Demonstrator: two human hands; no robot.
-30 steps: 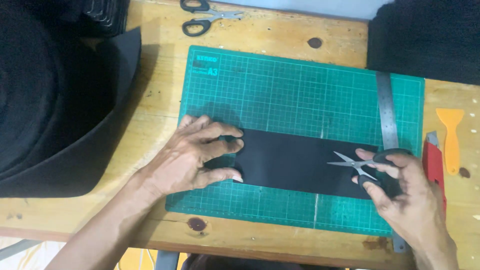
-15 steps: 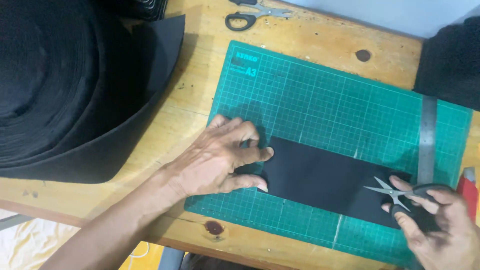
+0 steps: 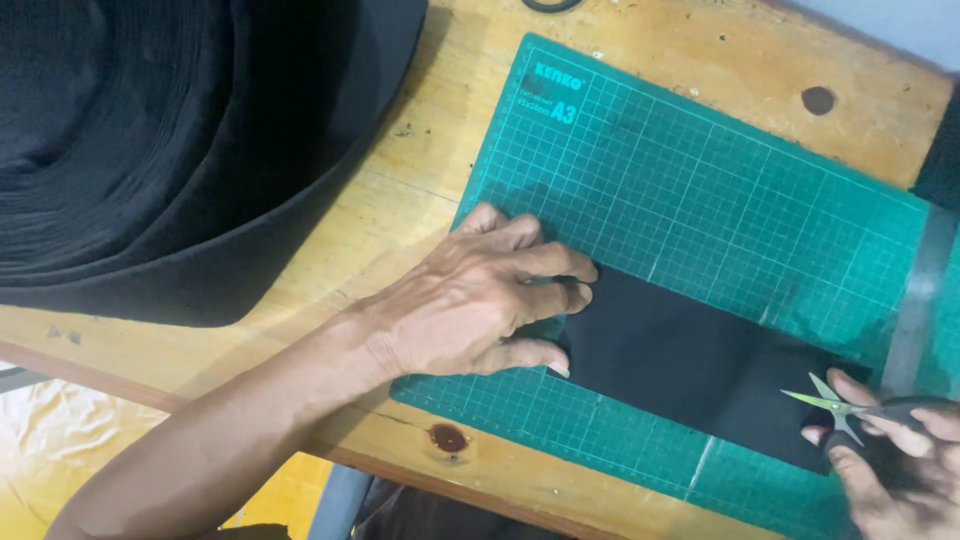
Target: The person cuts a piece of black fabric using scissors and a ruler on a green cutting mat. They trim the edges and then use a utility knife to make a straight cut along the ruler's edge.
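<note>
A black strip of material (image 3: 680, 360) lies across a green gridded cutting mat (image 3: 720, 190). My left hand (image 3: 480, 300) presses flat on the strip's left end, fingers spread and pointing right. At the lower right, my right hand (image 3: 890, 460) grips small scissors (image 3: 835, 405) with their blades apart at the strip's right end. Part of my right hand is cut off by the frame edge.
A large roll of black webbing (image 3: 150, 130) fills the upper left on the wooden table (image 3: 400, 210). A steel ruler (image 3: 925, 300) lies along the mat's right side. A scissor handle (image 3: 548, 4) shows at the top edge. Dark fabric sits at the far right.
The view has shifted left and closer, so the mat and my right hand sit nearer the right edge. Both hands keep their places on the strip.
</note>
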